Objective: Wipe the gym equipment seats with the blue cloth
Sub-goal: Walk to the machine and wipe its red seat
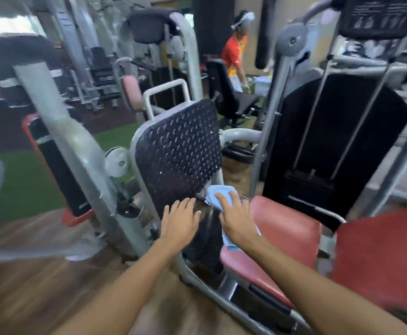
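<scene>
Here the right hand [238,221] presses the blue cloth [219,192] with straight fingers onto the red seat's [284,235] left edge. The left hand [180,223], spread and holding nothing, rests on the black dimpled pad [178,151] alongside. Most of the seat lies to the cloth's right.

The red seat pad [282,228] lies bare to the right of the right hand [240,223], open from above and from its near edge. At its left end the black dimpled back pad [178,151] rises like a wall. The left hand [180,222] lies flat on the back pad's lower part, and the blue cloth [218,193] fills the corner. Behind the seat, the black weight-stack cover [338,146] and slanting grey rods [311,117] block the far side. A second red pad [386,257] crowds the lower right, leaving a narrow gap. At lower left, wooden floor [28,274] lies open up to the slanted grey post [81,146].
</scene>
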